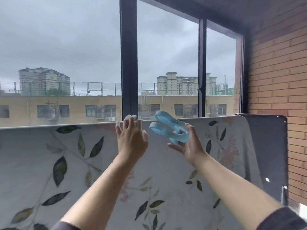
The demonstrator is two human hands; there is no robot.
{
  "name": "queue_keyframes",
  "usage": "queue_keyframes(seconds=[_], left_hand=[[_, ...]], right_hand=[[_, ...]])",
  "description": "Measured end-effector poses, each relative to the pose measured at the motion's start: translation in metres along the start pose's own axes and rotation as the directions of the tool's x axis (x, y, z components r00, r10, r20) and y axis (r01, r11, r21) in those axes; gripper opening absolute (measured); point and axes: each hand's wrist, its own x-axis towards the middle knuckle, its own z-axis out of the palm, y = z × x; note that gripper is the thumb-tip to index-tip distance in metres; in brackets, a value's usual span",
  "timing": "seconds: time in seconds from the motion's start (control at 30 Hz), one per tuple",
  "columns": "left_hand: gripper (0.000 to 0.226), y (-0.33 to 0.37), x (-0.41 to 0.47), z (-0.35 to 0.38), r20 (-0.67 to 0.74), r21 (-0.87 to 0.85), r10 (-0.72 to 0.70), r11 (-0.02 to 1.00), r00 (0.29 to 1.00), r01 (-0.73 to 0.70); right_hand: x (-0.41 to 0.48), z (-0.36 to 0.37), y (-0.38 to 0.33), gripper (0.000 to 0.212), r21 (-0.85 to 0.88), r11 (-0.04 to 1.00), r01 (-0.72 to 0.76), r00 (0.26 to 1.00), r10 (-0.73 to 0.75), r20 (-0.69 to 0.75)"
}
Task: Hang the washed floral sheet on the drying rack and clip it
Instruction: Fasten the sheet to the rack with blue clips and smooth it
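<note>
Before the balcony window (pixel 83 47), the floral sheet (pixel 66 163) hangs over the rack; left hand (pixel 131 138) released at its top fold, right hand (pixel 191 146) grasping the blue clip (pixel 167 128); recommend seating jaws squarely over that fold.

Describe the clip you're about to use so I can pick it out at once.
Find the floral sheet draped below the window frame. Near its top edge, the right hand holds a large light-blue plastic clip, jaws pointing left toward the left hand. Nothing else there is blue plastic.

A home balcony is showing here. A sheet (pixel 69 163) is hanging before windows (pixel 169 63), beside a brick wall (pixel 279 80).
</note>
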Motion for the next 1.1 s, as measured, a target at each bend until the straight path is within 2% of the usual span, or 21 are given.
queue_keyframes(seconds=[0.07,0.13,0.33,0.5,0.7,0.8,0.87,0.97,1.0,1.1], left_hand=[[0.03,0.001,0.027,0.019,0.132,0.121,-0.019,0.993,0.991,0.003],[0.028,0.005,0.046,0.031,0.199,0.212,-0.031,0.977,0.98,-0.012],[0.043,0.045,0.079,0.077,0.187,0.217,0.134,0.96,0.973,-0.174],[0.046,0.1,0.094,0.115,0.187,0.224,0.195,0.946,0.963,-0.234],[0.045,0.182,0.111,0.169,0.173,0.259,0.171,0.942,0.97,-0.213],[0.045,0.224,0.114,0.196,0.143,0.287,0.153,0.939,0.978,-0.189],[0.048,0.251,0.117,0.211,0.143,0.307,0.133,0.936,0.981,-0.172],[0.048,0.29,0.124,0.236,0.136,0.31,0.082,0.943,0.987,-0.121],[0.047,0.301,0.126,0.242,0.13,0.301,0.057,0.949,0.99,-0.095],[0.051,0.324,0.127,0.259,0.079,0.3,-0.024,0.954,0.997,-0.001]], right_hand=[[0.022,-0.016,-0.014,0.037,-0.03,0.998,0.053,0.998,-0.054,-0.036],[0.042,-0.031,-0.027,0.035,-0.077,0.993,0.084,0.995,-0.088,-0.052],[0.1,-0.098,-0.049,0.045,-0.177,0.981,0.073,0.973,-0.109,-0.203],[0.136,-0.169,-0.069,0.043,-0.214,0.974,0.079,0.944,-0.142,-0.299],[0.174,-0.273,-0.106,0.032,-0.311,0.947,0.078,0.959,-0.157,-0.236],[0.194,-0.328,-0.134,0.034,-0.403,0.909,0.104,0.981,-0.162,-0.112],[0.208,-0.357,-0.157,0.048,-0.54,0.831,0.132,0.984,-0.173,-0.026],[0.23,-0.388,-0.197,0.091,-0.69,0.691,0.216,0.975,-0.195,0.111],[0.237,-0.391,-0.211,0.098,-0.727,0.636,0.256,0.966,-0.192,0.173],[0.251,-0.397,-0.249,0.084,-0.845,0.396,0.358,0.934,-0.151,0.324]])
